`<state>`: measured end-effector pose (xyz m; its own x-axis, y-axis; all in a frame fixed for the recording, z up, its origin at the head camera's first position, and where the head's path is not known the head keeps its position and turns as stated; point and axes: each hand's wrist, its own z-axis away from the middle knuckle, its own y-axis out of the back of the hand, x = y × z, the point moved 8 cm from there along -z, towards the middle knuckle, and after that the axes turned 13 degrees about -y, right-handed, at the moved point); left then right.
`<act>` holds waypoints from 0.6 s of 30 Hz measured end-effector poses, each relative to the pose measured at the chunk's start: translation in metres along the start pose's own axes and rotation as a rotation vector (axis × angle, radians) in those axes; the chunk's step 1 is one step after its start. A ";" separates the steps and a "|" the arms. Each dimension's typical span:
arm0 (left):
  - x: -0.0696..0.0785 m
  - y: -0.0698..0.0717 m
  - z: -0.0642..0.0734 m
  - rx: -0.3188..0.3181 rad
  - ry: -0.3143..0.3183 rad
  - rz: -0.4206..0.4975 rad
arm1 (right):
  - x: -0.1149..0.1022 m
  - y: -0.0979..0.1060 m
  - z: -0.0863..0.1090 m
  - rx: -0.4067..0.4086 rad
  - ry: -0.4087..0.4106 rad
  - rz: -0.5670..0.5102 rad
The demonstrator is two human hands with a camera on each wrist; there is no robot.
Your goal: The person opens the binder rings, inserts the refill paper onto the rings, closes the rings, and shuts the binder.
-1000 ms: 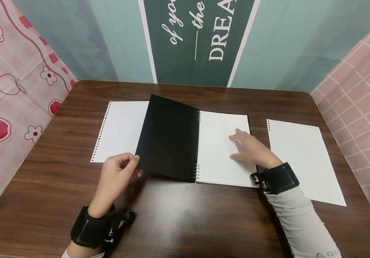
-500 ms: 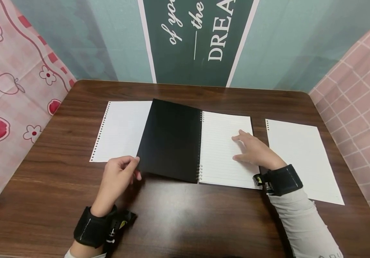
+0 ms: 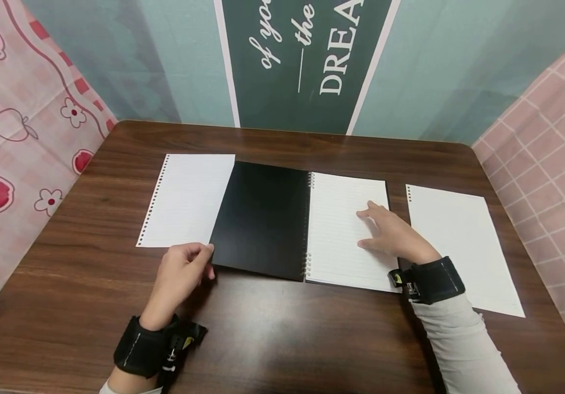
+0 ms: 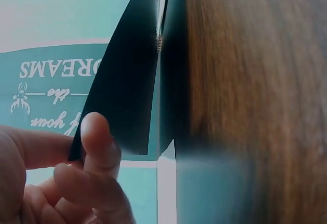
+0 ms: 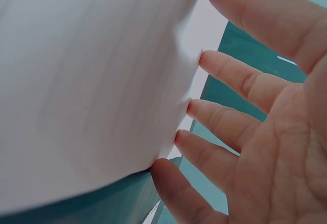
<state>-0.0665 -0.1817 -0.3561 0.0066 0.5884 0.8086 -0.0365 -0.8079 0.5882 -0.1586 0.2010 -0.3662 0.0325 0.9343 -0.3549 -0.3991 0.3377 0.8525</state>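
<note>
A spiral notebook lies spread on the table, its black cover [image 3: 263,219] turned to the left and its lined white page [image 3: 341,230] to the right of the coil. With thumb and fingers, my left hand [image 3: 184,273] pinches the cover's near left corner. In the left wrist view that black cover [image 4: 122,81] slants up from the tabletop toward the pinching fingers. My right hand [image 3: 393,232] rests on the page with spread fingers. Its fingertips [image 5: 209,58] touch the paper in the right wrist view.
A loose sheet with punched holes [image 3: 189,197] lies left of the notebook, partly under the cover. Another loose white sheet [image 3: 460,246] is at the right, beside my right forearm. A teal curtain [image 3: 174,65] hangs behind the table's [image 3: 258,339] far edge.
The cover has come down nearer the table, its far left corner lower, in my left hand's grip. The notebook and my right hand have slid slightly right.
</note>
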 end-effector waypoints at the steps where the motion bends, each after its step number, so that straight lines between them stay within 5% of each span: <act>1: -0.001 -0.001 0.000 -0.010 0.004 -0.009 | 0.000 0.000 0.000 -0.001 0.001 -0.002; 18: -0.002 -0.019 0.002 -0.222 -0.049 -0.177 | 0.014 0.002 0.006 0.006 0.039 0.009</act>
<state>-0.0635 -0.1677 -0.3684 0.0804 0.7129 0.6966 -0.2488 -0.6624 0.7066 -0.1538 0.2150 -0.3672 -0.0070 0.9320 -0.3623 -0.3938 0.3305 0.8578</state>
